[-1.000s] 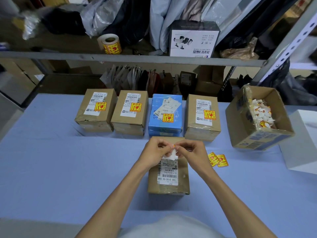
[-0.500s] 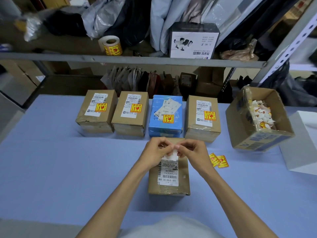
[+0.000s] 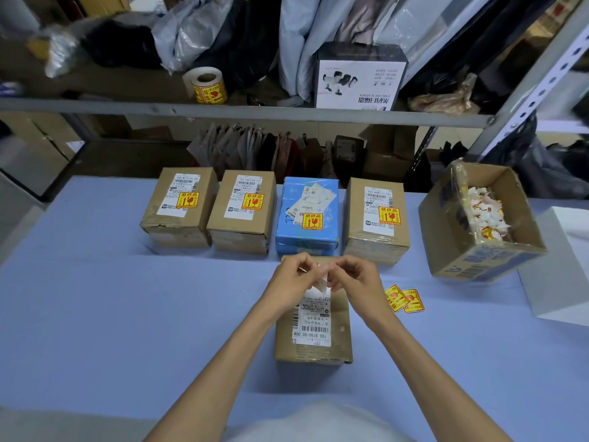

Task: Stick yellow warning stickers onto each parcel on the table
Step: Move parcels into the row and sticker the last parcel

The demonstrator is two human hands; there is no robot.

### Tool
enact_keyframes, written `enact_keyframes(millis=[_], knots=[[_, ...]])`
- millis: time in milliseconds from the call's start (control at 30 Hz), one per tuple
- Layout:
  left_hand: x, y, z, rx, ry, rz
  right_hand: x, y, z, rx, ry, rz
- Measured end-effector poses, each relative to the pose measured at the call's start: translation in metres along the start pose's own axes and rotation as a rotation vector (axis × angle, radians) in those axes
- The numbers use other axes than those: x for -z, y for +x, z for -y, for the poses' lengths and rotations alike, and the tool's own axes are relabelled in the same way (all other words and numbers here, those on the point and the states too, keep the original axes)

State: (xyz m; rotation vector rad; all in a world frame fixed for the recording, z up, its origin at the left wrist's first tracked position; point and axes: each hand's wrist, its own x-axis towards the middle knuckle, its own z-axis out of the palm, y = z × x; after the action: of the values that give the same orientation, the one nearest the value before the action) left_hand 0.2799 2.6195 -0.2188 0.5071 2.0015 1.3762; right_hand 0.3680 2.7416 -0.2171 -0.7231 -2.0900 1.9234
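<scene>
Fingers of left hand (image 3: pixel 291 279) and right hand (image 3: pixel 357 279) curled, pinching one white slip (image 3: pixel 322 283), over the far end of a brown parcel (image 3: pixel 314 349), its long axis running away from the person, two yellow stickers (image 3: pixel 404 299) just right on the counter (image 3: pixel 127 314)

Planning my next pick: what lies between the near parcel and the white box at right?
Two loose yellow stickers on the blue table, seen in head view.
</scene>
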Motion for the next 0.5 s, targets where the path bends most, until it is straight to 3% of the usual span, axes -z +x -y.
enact_keyframes(millis=[133, 267, 500], knots=[[-0.0006, 0.0034, 0.0045, 0.118, -0.12, -0.049, 0.0032, 0.0028, -0.004, -0.031, 0.055, -0.056], [-0.005, 0.0007, 0.0008, 0.18, -0.309, 0.003, -0.0027, 0.0008, -0.0016, -0.01, 0.055, -0.015], [-0.0041, 0.0019, 0.0024, 0.1, -0.155, -0.045, -0.001, 0.0031, -0.0018, -0.048, 0.109, -0.029]])
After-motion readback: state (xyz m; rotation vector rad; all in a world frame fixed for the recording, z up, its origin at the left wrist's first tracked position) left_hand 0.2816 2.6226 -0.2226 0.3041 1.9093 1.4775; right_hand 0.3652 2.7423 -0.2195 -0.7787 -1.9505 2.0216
